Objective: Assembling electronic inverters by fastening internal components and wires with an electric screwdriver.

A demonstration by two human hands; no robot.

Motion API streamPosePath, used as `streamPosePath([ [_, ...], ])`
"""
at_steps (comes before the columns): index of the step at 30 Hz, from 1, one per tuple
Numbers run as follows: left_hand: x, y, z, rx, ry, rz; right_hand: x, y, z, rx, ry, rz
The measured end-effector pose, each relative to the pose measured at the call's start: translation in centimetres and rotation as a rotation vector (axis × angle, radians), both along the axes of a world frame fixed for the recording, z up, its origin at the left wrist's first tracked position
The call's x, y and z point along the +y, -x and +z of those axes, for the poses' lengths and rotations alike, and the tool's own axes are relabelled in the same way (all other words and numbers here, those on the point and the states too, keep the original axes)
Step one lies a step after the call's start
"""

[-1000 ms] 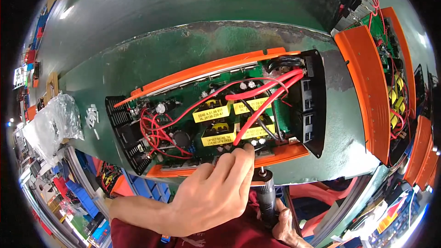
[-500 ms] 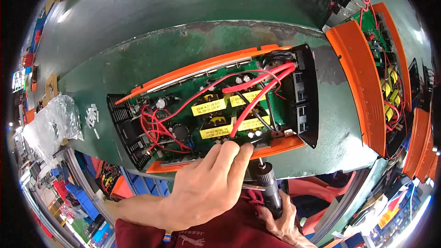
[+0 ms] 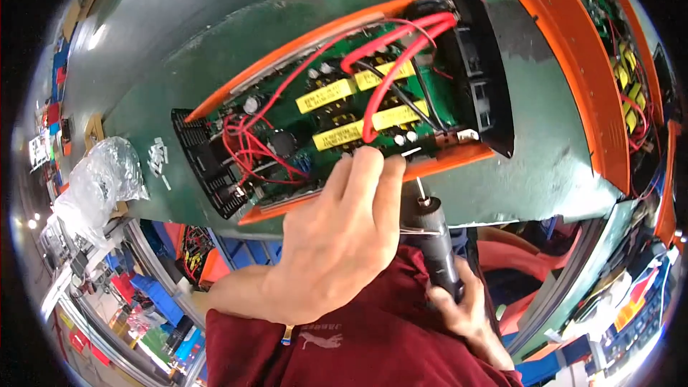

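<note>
An opened power inverter (image 3: 451, 93) lies on the green bench, with orange side panels, black end plates, yellow-labelled transformers and thick red wires. My left hand (image 3: 337, 236) reaches over its near side, fingertips bent down at the board's edge and covering what they touch. From beneath that hand sticks a thin two-pronged metal piece that looks like tweezers (image 3: 424, 232). In my right hand (image 3: 464, 304), wrapped round its lower end, is a black electric screwdriver (image 3: 437, 244). It stands steeply, its bit pointing up at the outer face of the near orange panel (image 3: 451, 163).
A second opened orange unit (image 3: 573, 64) stands close on the right. Left of the inverter are several small white pieces (image 3: 158, 158) and a clear plastic bag (image 3: 104, 183). The bench's near edge (image 3: 530, 218) runs beneath my arms; blue bins (image 3: 158, 297) sit lower left.
The view has shifted, so the inverter, bench and both hands sit higher in the picture. Both hands keep nearly the same places at the inverter's near side, screwdriver still held.
</note>
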State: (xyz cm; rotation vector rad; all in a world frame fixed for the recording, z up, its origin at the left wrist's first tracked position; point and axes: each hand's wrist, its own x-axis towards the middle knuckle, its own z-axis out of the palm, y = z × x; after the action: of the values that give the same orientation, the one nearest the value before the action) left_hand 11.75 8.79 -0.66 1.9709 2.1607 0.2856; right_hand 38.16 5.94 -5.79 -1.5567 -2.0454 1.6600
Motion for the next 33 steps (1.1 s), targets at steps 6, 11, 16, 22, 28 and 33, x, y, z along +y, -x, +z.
streamPosePath([
  [6,-0.7,0.5,-1.0,0.074,-0.041,-0.105,0.9,-1.0,-0.7,0.267,0.543,-0.102],
  [11,-1.0,0.7,-0.9,0.044,-0.076,-0.097,1.4,-0.8,-0.1,0.381,0.762,-0.167],
  [16,-0.6,0.3,-0.6,0.043,-0.038,-0.084,0.3,-2.0,-0.1,0.387,0.772,-0.258],
  [22,-0.5,0.3,-0.6,0.084,-0.046,-0.102,1.6,-0.9,0.7,-0.109,0.283,0.167],
  [28,-0.6,0.1,-1.3,-0.027,-0.022,-0.006,0.4,-0.5,-0.2,0.037,0.255,0.037],
  [33,-0.9,0.1,-0.8,-0.034,-0.06,-0.002,0.6,-0.7,0.1,0.041,0.24,0.077],
])
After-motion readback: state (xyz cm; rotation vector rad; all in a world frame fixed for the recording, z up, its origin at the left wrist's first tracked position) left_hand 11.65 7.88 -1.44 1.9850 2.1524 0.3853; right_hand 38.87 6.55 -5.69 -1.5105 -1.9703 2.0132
